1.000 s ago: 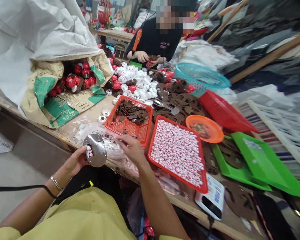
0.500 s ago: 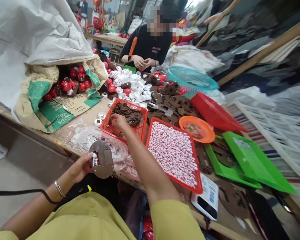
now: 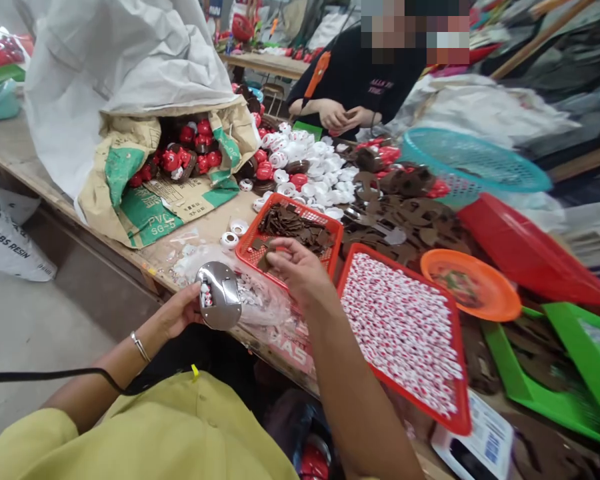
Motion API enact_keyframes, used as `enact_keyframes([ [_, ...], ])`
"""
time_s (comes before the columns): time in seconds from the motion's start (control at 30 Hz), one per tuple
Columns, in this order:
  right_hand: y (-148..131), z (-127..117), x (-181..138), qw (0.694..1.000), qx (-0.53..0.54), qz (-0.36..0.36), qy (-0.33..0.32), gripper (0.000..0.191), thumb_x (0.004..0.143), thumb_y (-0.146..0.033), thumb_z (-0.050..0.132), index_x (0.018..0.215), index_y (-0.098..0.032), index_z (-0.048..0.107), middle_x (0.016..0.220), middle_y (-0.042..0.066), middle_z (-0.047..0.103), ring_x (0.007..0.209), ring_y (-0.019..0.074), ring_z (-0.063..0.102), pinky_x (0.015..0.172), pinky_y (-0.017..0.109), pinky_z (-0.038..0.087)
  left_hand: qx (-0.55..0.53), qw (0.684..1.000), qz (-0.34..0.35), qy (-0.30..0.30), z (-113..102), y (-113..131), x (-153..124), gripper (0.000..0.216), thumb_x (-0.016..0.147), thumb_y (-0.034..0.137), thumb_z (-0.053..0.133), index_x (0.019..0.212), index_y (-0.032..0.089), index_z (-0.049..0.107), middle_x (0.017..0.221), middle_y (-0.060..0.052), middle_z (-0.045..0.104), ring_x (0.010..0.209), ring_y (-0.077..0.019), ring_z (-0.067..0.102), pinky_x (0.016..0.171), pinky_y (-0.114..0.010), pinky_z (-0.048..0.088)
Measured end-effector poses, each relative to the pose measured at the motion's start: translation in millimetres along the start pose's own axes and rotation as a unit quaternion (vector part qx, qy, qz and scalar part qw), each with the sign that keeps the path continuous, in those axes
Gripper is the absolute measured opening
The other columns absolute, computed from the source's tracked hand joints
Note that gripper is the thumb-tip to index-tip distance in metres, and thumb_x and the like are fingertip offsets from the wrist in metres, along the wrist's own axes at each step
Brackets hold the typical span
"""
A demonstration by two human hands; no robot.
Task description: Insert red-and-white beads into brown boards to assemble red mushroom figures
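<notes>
Held at its rim in my left hand (image 3: 183, 310) is a round brown plastic base (image 3: 223, 300), with glare on its face. Small white-and-red pieces (image 3: 206, 293) sit in an opening on its left side. My right hand (image 3: 300, 267) pinches a small flat brown plastic piece (image 3: 266, 256) over the near edge of a red basket (image 3: 289, 202). Inside that basket lie many similar thin brown pieces (image 3: 293, 223). The fingertips partly cover the pinched piece.
A red tray (image 3: 405, 385) of small white-and-red parts stands to the right, near an orange dish (image 3: 505, 300). Left of the basket are white rings (image 3: 229, 240) and a paper sack (image 3: 180, 213) of red figures. Across the table, a co-worker's hands (image 3: 347, 119) are together.
My right hand has come up out of the red basket toward me with a brown piece between its fingers. The left hand still holds the round base. The camera has turned left.
</notes>
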State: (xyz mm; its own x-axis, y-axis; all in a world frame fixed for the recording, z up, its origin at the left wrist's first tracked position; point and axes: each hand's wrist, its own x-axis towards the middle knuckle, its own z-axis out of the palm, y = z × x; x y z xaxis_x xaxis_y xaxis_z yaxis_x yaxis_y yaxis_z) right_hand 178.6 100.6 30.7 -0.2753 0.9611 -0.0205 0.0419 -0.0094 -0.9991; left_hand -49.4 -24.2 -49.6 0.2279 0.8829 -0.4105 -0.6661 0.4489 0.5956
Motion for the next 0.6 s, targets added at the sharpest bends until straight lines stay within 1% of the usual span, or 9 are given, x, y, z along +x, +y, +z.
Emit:
enact_keyframes([
  [0.03,-5,12,-15,0.999,0.030,0.006,-0.032,0.036,0.066,-0.039,0.080,0.095,-0.021,0.066,0.072,-0.001,0.067,0.060,0.0139,0.061,0.056,0.025,0.048,0.011,1.000,0.000,-0.007,2,0,1,0.052,0.075,0.049,0.076,0.114,0.016,0.065,0.101,-0.012,0.072,0.086,-0.0261,0.069,0.077,-0.041,0.057],
  [0.1,-12,35,-40,0.997,0.030,0.016,-0.075,0.029,0.066,-0.035,0.080,0.089,-0.020,0.069,0.074,0.000,0.068,0.060,0.0138,0.061,0.056,0.025,0.048,0.029,0.999,0.002,-0.023,6,-1,0,0.051,0.075,0.050,0.075,0.112,0.016,0.066,0.102,-0.012,0.072,0.085,-0.0253,0.068,0.076,-0.040,0.057],
  [0.17,-15,54,-54,0.995,0.006,0.013,-0.095,0.025,0.069,-0.032,0.078,0.089,-0.020,0.072,0.079,0.001,0.070,0.063,0.0139,0.062,0.060,0.026,0.050,0.035,0.999,0.008,-0.035,6,-3,0,0.048,0.077,0.050,0.073,0.109,0.015,0.067,0.101,-0.012,0.072,0.081,-0.0231,0.068,0.075,-0.037,0.056],
  [0.23,-15,65,-60,0.995,-0.020,0.000,-0.098,0.024,0.070,-0.030,0.075,0.091,-0.020,0.073,0.081,0.001,0.071,0.066,0.0140,0.062,0.063,0.027,0.051,0.035,0.998,0.013,-0.041,3,-5,-2,0.046,0.077,0.050,0.073,0.107,0.016,0.068,0.099,-0.011,0.072,0.077,-0.0209,0.067,0.073,-0.035,0.056],
  [0.33,-13,71,-60,0.993,-0.051,-0.012,-0.102,0.022,0.071,-0.029,0.073,0.090,-0.019,0.072,0.078,0.000,0.070,0.067,0.0144,0.063,0.065,0.027,0.051,0.041,0.998,0.024,-0.044,-2,-6,-3,0.045,0.077,0.051,0.073,0.107,0.018,0.068,0.096,-0.009,0.071,0.076,-0.0196,0.066,0.069,-0.033,0.055],
  [0.43,-13,72,-59,0.990,-0.074,-0.013,-0.119,0.019,0.071,-0.030,0.072,0.086,-0.018,0.072,0.079,0.001,0.070,0.070,0.0149,0.064,0.067,0.027,0.051,0.050,0.997,0.034,-0.038,-4,-6,-4,0.046,0.076,0.052,0.073,0.107,0.018,0.068,0.092,-0.007,0.071,0.076,-0.0184,0.065,0.067,-0.029,0.054],
  [0.6,-10,69,-58,0.980,-0.111,-0.026,-0.162,0.017,0.075,-0.027,0.069,0.087,-0.017,0.074,0.081,0.004,0.072,0.072,0.0165,0.065,0.068,0.027,0.051,0.076,0.996,0.029,-0.047,0,-3,-7,0.053,0.071,0.050,0.078,0.111,0.017,0.067,0.093,-0.007,0.070,0.077,-0.0180,0.065,0.068,-0.029,0.053],
])
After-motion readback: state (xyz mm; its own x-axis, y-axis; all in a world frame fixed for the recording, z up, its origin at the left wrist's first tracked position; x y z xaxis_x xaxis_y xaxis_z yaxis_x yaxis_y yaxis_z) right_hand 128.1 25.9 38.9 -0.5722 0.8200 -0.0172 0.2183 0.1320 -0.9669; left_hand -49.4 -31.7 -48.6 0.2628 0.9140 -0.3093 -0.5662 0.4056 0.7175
